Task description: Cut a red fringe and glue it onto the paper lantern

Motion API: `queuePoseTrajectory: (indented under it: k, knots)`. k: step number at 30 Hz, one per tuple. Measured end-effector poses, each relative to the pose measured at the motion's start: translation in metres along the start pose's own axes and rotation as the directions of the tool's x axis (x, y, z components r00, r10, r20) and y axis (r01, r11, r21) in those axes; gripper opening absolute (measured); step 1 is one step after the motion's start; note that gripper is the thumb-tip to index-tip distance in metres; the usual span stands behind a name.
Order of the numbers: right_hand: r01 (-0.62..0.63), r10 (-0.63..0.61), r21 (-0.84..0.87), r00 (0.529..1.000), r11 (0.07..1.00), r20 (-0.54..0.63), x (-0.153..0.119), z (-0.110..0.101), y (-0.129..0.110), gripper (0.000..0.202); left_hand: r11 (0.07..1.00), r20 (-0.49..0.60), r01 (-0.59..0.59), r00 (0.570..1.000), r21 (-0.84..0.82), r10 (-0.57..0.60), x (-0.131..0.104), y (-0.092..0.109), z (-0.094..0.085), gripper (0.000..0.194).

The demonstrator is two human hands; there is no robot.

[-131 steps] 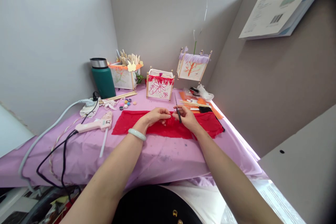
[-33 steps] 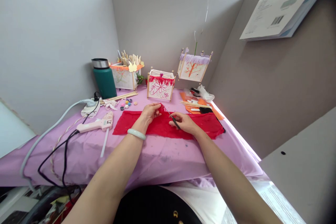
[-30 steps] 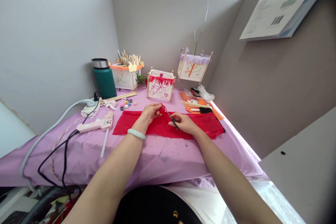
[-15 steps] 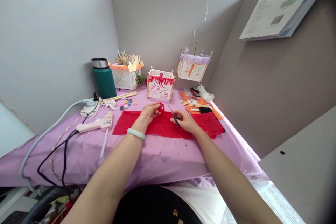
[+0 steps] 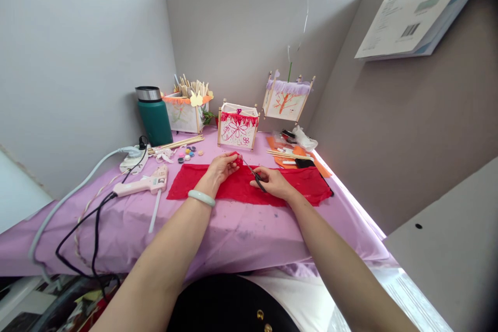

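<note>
Pinched in my left hand (image 5: pixel 222 167) is a small bunched piece of red paper or thin cloth (image 5: pixel 237 158). A pair of black-handled scissors (image 5: pixel 258 180) is in my right hand (image 5: pixel 274 182), its blades pointing up and left at the edge of the red piece. Under both hands a wide red sheet (image 5: pixel 194 180) lies flat on the purple tablecloth (image 5: pixel 241 228). Just beyond them stands a white lantern (image 5: pixel 238 130) with stick corners, a red fringe and a drawn flower.
To the left are a pink glue gun (image 5: pixel 143 183) with cords, a green bottle (image 5: pixel 154 119) and small coloured buttons (image 5: pixel 187 154). A box of sticks (image 5: pixel 187 111) stands behind. A purple-fringed lantern (image 5: pixel 287 99) hangs at right, above sticks (image 5: pixel 288 155) and orange sheets (image 5: pixel 322 168).
The scissors have moved slightly left and turned, bringing their blades up to the red piece. My left hand has barely shifted.
</note>
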State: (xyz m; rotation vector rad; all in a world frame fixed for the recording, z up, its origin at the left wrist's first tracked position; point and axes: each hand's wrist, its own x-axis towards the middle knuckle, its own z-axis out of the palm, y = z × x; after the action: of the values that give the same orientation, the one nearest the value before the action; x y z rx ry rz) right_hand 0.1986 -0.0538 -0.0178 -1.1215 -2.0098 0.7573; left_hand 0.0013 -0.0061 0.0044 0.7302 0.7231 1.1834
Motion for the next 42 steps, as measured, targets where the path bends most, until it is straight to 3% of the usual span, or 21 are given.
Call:
queuePoseTrajectory:
  k: [10, 26, 42]
  knots:
    - [0.008, -0.008, -0.032, 1.000, 0.999, 0.002, -0.0004, -0.0005, -0.0016, 0.038, 0.996, 0.012, -0.093, 0.996, -0.005, 0.093, 0.0031, -0.0005, -0.0032, 0.015]
    - [0.009, -0.009, -0.038, 1.000, 0.999, 0.006, -0.0004, -0.0002, -0.0018, 0.039, 0.996, -0.037, -0.063, 0.997, -0.064, 0.061, 0.0023, 0.0023, -0.0009, 0.017]
    - [0.023, -0.023, -0.072, 1.000, 0.997, -0.006, 0.0004, 0.0013, 0.0007, 0.037, 0.999, 0.019, -0.033, 0.999, -0.043, 0.033, 0.0004, 0.0014, 0.0009, 0.014]
